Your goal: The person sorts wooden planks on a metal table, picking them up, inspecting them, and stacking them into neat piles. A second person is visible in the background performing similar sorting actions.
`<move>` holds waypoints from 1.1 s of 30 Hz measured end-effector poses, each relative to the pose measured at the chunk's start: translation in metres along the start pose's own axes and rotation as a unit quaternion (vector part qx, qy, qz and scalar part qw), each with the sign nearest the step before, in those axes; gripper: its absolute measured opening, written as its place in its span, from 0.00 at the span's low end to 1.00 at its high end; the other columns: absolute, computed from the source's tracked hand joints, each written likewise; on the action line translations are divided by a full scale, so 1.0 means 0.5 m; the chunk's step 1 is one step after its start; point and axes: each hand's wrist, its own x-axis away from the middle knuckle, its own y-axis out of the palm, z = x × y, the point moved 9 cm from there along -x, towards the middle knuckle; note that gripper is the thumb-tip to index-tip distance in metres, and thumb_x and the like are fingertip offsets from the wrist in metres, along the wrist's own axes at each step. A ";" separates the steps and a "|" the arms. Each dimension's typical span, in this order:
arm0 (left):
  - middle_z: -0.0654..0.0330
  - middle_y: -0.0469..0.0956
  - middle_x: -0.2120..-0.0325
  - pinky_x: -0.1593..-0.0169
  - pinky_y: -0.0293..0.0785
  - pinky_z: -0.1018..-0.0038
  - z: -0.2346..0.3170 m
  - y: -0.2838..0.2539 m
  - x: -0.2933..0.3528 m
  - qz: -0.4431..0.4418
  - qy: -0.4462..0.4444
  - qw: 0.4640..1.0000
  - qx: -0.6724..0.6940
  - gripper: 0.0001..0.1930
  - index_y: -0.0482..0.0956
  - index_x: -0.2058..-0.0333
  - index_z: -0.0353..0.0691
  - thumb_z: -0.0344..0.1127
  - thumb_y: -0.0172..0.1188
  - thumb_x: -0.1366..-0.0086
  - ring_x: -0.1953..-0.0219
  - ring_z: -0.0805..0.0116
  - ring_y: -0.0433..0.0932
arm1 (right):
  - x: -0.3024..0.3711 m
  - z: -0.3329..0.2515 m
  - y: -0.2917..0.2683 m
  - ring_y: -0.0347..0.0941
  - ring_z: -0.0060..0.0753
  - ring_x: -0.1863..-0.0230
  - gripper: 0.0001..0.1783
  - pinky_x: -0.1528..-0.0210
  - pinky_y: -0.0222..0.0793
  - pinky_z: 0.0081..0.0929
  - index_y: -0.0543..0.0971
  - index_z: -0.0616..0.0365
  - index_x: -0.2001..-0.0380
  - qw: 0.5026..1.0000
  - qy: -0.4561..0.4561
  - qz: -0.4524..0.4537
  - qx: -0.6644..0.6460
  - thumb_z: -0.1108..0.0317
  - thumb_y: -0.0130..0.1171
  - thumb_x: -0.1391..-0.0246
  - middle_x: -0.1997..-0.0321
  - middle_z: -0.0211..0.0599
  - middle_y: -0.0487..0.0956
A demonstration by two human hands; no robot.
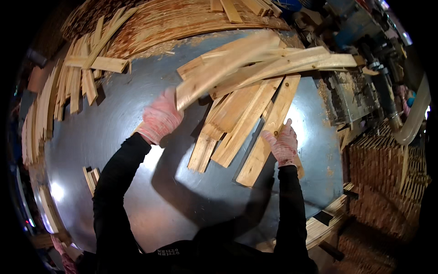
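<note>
My left hand (pixel 162 118), in a pink and white knit glove, is closed around the lower end of a wooden board (pixel 228 64). The board slants up to the right over a loose pile and is smeared by motion. My right hand (pixel 284 145), gloved alike, lies beside a knotted board (pixel 260 157) at the pile's right side. Its thumb touches or hovers over that board's edge, while its fingers stretch apart. Several more boards (pixel 244 137) lie at angles under and beyond, some overlapping. A short wood end (pixel 299 166) shows by my right wrist.
The boards lie on a grey metal table (pixel 182 205). More strips (pixel 77 77) stand along its left edge, with short pieces (pixel 91 178) by my left forearm. Stacked wood (pixel 378 182) rises at right, below machinery (pixel 356 91). Another person's sleeve (pixel 64 255) shows at lower left.
</note>
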 end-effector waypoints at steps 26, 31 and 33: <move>0.47 0.75 0.47 0.42 0.71 0.69 -0.106 0.227 0.772 -0.145 -0.329 0.785 0.505 0.36 0.61 0.38 0.30 0.38 0.65 0.42 0.45 0.59 0.75 | 0.388 -0.382 0.076 0.54 0.60 0.28 0.62 0.30 0.55 0.49 0.53 0.56 0.28 0.958 -0.219 -0.161 -0.094 0.37 0.69 0.58 0.27 0.59 0.55; 0.52 0.79 0.56 0.54 0.79 0.67 -0.308 0.233 0.958 0.035 -0.326 0.723 0.608 0.19 0.70 0.46 0.33 0.33 0.57 0.35 0.57 0.61 0.80 | 0.656 -0.450 -0.005 0.53 0.65 0.29 0.64 0.27 0.50 0.52 0.50 0.67 0.29 0.932 -0.226 -0.208 -0.194 0.39 0.70 0.57 0.29 0.64 0.57; 0.50 0.81 0.62 0.57 0.82 0.63 -0.376 0.207 0.962 0.078 -0.339 0.718 0.603 0.13 0.74 0.54 0.31 0.34 0.55 0.32 0.61 0.57 0.82 | 0.733 -0.479 0.012 0.54 0.69 0.30 0.62 0.28 0.51 0.52 0.49 0.70 0.30 0.943 -0.284 -0.143 -0.097 0.46 0.70 0.57 0.30 0.64 0.59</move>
